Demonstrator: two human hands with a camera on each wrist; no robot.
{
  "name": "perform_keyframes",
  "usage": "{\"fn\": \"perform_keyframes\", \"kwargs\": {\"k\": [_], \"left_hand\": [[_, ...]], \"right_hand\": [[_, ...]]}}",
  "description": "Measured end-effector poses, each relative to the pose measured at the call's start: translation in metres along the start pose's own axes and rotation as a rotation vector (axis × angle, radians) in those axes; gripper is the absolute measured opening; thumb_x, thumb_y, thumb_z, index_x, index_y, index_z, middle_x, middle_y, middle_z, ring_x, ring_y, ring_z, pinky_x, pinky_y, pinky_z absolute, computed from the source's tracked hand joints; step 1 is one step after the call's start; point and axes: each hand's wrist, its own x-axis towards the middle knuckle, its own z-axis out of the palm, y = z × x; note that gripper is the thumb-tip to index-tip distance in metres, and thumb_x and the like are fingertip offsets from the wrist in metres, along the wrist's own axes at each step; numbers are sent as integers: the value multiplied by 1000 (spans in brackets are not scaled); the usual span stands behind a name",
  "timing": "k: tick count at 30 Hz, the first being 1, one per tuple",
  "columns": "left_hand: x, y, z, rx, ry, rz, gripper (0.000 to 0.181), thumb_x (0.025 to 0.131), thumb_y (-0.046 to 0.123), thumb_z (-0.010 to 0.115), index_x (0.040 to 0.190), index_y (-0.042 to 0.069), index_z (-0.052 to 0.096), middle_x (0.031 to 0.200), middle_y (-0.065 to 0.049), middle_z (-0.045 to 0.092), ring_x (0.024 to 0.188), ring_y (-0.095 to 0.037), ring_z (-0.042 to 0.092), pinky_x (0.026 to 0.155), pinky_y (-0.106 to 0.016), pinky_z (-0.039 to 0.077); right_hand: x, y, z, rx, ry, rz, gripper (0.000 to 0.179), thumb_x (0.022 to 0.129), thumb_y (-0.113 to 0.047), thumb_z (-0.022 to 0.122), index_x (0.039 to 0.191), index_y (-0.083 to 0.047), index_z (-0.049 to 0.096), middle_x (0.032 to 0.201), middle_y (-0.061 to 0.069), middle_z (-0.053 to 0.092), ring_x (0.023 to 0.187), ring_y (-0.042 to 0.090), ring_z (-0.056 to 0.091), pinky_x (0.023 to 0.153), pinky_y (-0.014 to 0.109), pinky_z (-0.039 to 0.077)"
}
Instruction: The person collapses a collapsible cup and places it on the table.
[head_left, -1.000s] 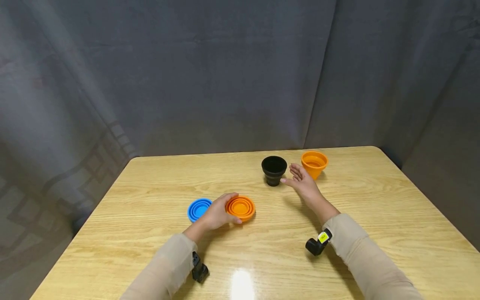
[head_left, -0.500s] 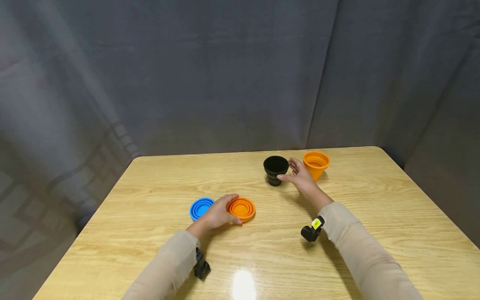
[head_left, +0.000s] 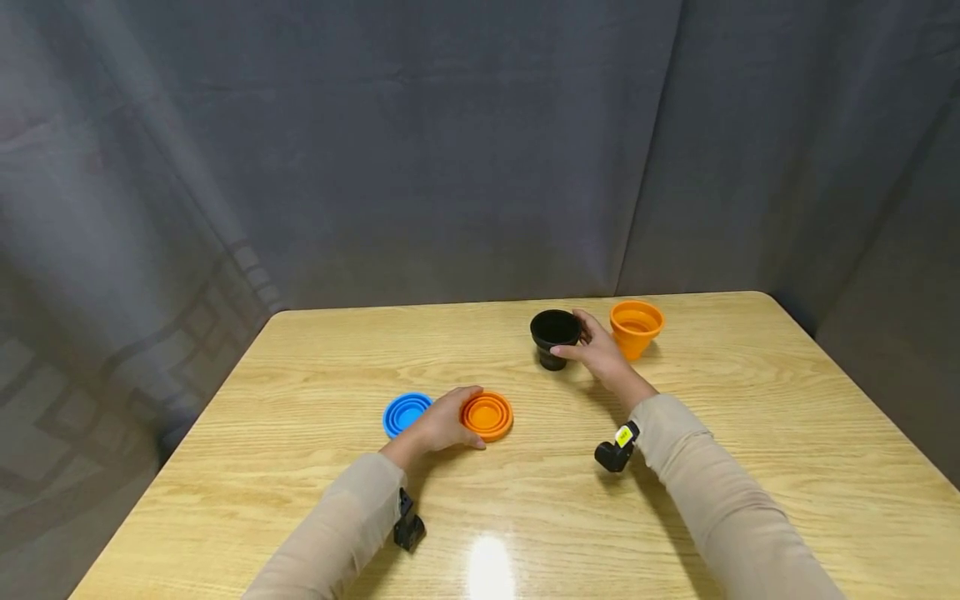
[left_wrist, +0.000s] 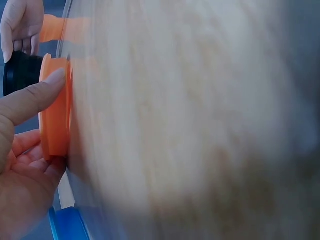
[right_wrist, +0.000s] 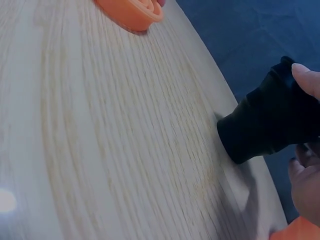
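Note:
My left hand [head_left: 442, 422] holds a flattened orange collapsible cup [head_left: 487, 416] by its side, thumb on the near edge and fingers on the far edge. In the left wrist view the thumb lies across the orange cup's rim [left_wrist: 56, 112]. A flattened blue collapsible cup [head_left: 406, 413] lies just left of that hand, partly covered by it. Farther back, my right hand [head_left: 602, 353] grips a black collapsible cup [head_left: 553, 332], extended and upright, from its right side. The right wrist view shows the thumb at the black cup's [right_wrist: 270, 112] rim and fingers on its other side.
An extended orange cup [head_left: 636, 327] stands upright just right of my right hand, near the table's back edge. The wooden table [head_left: 300, 367] meets a grey curtain [head_left: 450, 167] behind. Each wrist carries a small black camera [head_left: 615, 457].
My right hand has moved slightly left and away from me, closing its fingers and thumb onto the black cup. My left hand stays at the flattened orange cup.

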Motion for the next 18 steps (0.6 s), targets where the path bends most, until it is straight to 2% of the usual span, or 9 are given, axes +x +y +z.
{"fn": "perform_keyframes", "kwargs": {"k": [9,12,18], "left_hand": [[2,5,-3,30,-33,-3,84,63,17,78,131,1,32,132,-16,33,120,-30,30,97,-41,25],[2,6,-4,25,-41,-15,85,62,18,78,132,2,31,132,-15,33,120,-29,29,98,-41,24],[2,8,-5,-40,-40,-63,84,65,23,76,132,3,30,133,-15,31,122,-29,27,99,-42,22]], "right_hand": [[2,-3,5,78,60,20,79,71,-4,69,134,-2,21,136,18,25,123,28,23,99,38,23],[1,-3,6,67,88,33,77,70,-4,70,133,-2,25,133,17,29,119,29,29,97,39,27],[0,-4,10,22,142,56,76,68,-9,72,131,-2,29,129,17,33,114,30,32,94,39,29]]}}
